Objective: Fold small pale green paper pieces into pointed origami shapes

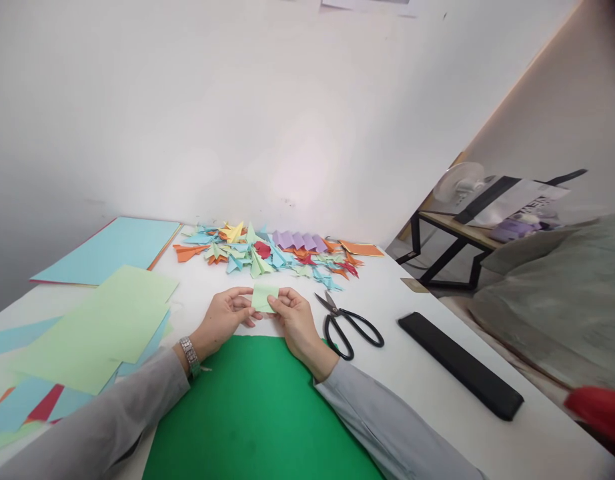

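Observation:
A small pale green folded paper [264,296] is pinched between both hands just above the white table [417,373]. My left hand [226,316] grips its left edge with curled fingers; a metal watch sits on that wrist. My right hand [293,319] holds its right edge between thumb and fingers. Both hands hover at the far edge of a large dark green sheet [252,413]. Black scissors [348,325] lie open on the table just right of my right hand.
A heap of colourful folded paper shapes [272,257] lies at the back of the table. Light green and blue sheets [97,320] are stacked at the left. A long black case [460,365] lies at the right, near the table's edge.

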